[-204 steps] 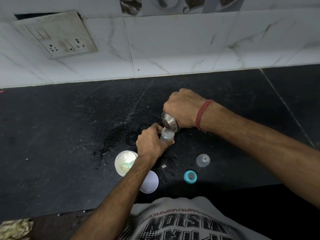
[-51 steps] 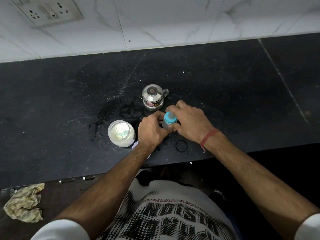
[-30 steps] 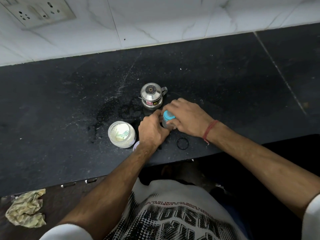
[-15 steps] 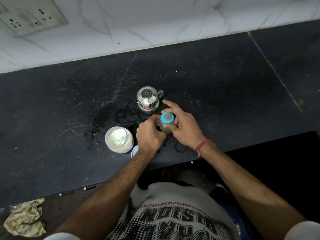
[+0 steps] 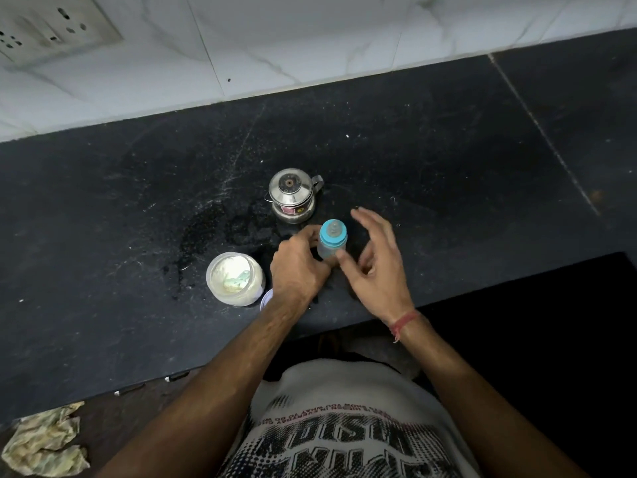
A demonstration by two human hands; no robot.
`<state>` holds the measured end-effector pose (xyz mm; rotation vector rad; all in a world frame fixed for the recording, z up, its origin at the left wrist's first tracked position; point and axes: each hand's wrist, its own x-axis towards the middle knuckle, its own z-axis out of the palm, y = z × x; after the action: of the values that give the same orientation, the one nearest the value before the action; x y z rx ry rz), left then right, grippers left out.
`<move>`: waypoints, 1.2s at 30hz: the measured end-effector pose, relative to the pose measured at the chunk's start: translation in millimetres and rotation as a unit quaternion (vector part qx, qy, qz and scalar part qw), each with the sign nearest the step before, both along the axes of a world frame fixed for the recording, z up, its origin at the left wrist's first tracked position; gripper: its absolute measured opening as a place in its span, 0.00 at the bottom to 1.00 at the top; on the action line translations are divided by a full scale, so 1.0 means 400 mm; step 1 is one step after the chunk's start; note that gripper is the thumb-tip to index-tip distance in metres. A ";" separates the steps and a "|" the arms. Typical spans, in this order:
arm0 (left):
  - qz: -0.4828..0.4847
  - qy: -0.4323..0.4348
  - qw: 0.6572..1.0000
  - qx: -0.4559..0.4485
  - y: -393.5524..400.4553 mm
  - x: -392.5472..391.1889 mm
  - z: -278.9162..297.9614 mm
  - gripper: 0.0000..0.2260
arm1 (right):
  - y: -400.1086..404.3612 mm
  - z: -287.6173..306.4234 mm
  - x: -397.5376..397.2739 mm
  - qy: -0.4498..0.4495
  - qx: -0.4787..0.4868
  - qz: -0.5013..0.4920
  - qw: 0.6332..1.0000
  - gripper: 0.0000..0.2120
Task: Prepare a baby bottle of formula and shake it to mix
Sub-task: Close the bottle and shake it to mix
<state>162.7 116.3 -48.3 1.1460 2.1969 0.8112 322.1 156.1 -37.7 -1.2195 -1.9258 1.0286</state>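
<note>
Change: half a second ago the right hand [image 5: 377, 262] gripped the teal collar of the baby bottle [image 5: 331, 244]; now it has let go and its fingers are spread apart beside the bottle, the thumb tip just touching the bottle's clear body.
Surface [image 5: 448, 174]: black speckled stone, dusted with white powder and marked by a dark wet patch left of the steel pot; white marble tiles stand behind it.
Left hand [image 5: 298, 267]: grip closed round the lower body of the bottle, fingers curled on its left side.
Right hand: grip wide, holding nothing; a red thread [image 5: 405, 320] circles the wrist.
Formula jar [image 5: 235, 278]: open, white powder and a pale green scoop inside, standing just left of the left hand; its white lid [image 5: 266, 300] shows partly under the left wrist.
Steel pot [image 5: 293, 194]: lidded, small handle to the right, upright just behind the bottle.
Baby bottle: upright on the surface between the two hands, teal collar and clear nipple on top.
</note>
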 end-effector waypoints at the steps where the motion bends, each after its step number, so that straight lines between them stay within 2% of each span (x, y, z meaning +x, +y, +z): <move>1: -0.007 0.005 1.000 -0.005 0.004 -0.003 -0.001 0.28 | -0.001 0.001 0.018 -0.024 0.050 -0.020 0.998 0.26; 3: -0.017 0.021 1.000 -0.014 0.010 -0.010 -0.003 0.30 | 0.008 -0.005 0.045 -0.084 0.123 -0.052 0.988 0.19; 5: -0.021 0.034 0.999 -0.024 0.012 -0.009 -0.004 0.31 | 0.027 -0.028 0.059 -0.157 0.138 -0.079 0.975 0.16; 7: -0.024 0.040 0.998 -0.029 0.014 -0.009 -0.004 0.31 | 0.041 -0.053 0.068 -0.236 0.118 -0.063 0.962 0.19; 9: -0.023 0.043 0.998 -0.035 0.015 -0.012 -0.001 0.32 | 0.042 -0.070 0.074 -0.273 0.085 -0.028 0.958 0.26; 11: -0.023 0.040 0.998 -0.038 0.015 -0.014 -0.002 0.32 | 0.036 -0.072 0.071 -0.244 0.057 -0.027 0.968 0.27; 13: -0.023 0.042 0.998 -0.036 0.012 -0.012 -0.005 0.32 | 0.034 -0.056 0.060 -0.181 0.072 -0.064 0.979 0.26; 16: -0.025 0.050 0.998 -0.023 0.012 -0.011 -0.019 0.32 | 0.031 0.003 0.021 -0.019 0.089 -0.128 0.988 0.21; 18: -0.029 0.047 0.998 -0.017 0.012 -0.012 -0.024 0.31 | 0.032 0.055 -0.015 0.097 0.052 -0.140 0.984 0.19; 19: -0.033 0.047 0.998 -0.014 0.013 -0.012 -0.024 0.31 | 0.034 0.077 -0.028 0.126 0.038 -0.135 0.982 0.20; 20: -0.038 0.055 0.998 -0.014 0.013 -0.013 -0.026 0.31 | 0.035 0.093 -0.039 0.127 0.039 -0.123 0.983 0.20; 22: -0.045 0.081 0.996 -0.015 0.014 -0.016 -0.032 0.29 | 0.037 0.099 -0.053 0.063 0.080 -0.066 0.993 0.19; 24: -0.045 0.090 0.995 -0.002 0.016 -0.017 -0.036 0.24 | 0.041 0.080 -0.061 -0.016 0.119 0.002 0.993 0.18; 26: -0.044 0.094 0.995 0.006 0.016 -0.017 -0.035 0.18 | 0.037 0.050 -0.069 -0.057 0.136 0.035 0.988 0.18; 31: -0.036 0.072 0.997 0.011 0.009 -0.012 -0.041 0.18 | 0.041 0.018 -0.068 -0.083 0.166 0.054 0.981 0.22; 36: -0.027 0.061 0.997 0.028 0.003 -0.009 -0.045 0.16 | 0.051 0.001 -0.062 -0.104 0.233 0.113 0.960 0.21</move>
<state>159.2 117.7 -66.4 1.3075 2.2432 0.8038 297.2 176.7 -37.4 -0.8788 -2.3409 0.5133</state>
